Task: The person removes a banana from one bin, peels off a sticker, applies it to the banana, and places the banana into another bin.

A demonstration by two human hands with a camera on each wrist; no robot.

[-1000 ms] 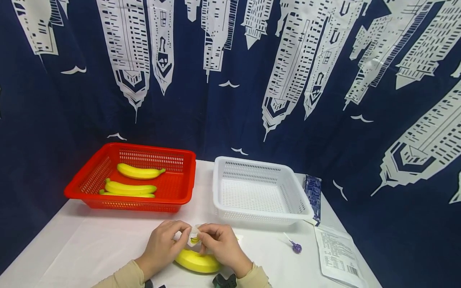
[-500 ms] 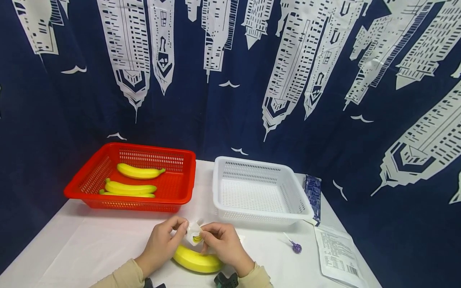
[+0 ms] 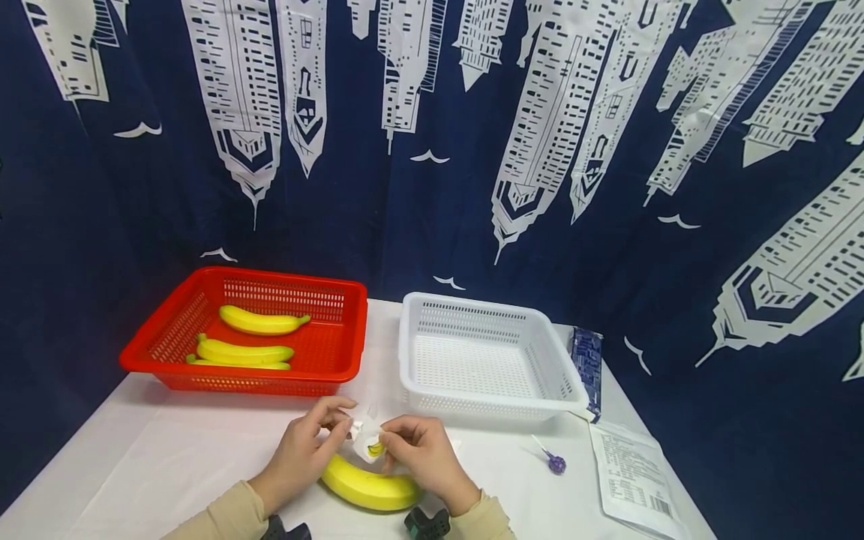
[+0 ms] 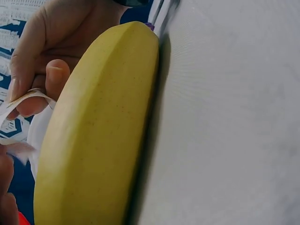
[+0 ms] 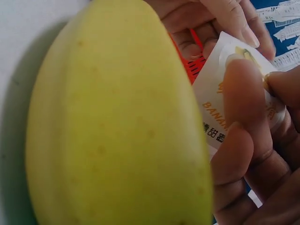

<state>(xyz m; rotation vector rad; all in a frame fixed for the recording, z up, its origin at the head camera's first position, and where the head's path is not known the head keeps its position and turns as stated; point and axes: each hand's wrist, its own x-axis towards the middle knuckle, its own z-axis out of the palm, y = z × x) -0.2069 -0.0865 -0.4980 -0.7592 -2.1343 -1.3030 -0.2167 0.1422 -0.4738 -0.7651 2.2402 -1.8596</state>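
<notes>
A yellow banana (image 3: 371,489) lies on the white table beneath both hands. Between the thumb and fingers of my right hand (image 3: 425,457) is pinched a small white sticker (image 3: 373,448) with a banana picture; the right wrist view shows printed lettering on it. My left hand (image 3: 300,454) is just left of the sticker, index finger raised apart from the thumb. A whitish scrap (image 3: 356,429) shows by the left thumb tip; whether it joins the sticker is unclear. Both wrist views are largely filled by the banana (image 4: 98,126), held by neither hand.
A red basket (image 3: 347,367) with several bananas (image 3: 263,322) stands back left. Right of it is a white basket (image 3: 493,405). A purple lollipop (image 3: 556,465), a white printed pouch (image 3: 634,480) and a dark blue packet (image 3: 586,367) lie at the right.
The left index finger has lifted and spread from the thumb, and the left hand has drawn slightly left. The sticker and right hand have shifted slightly right. The banana has shifted slightly.
</notes>
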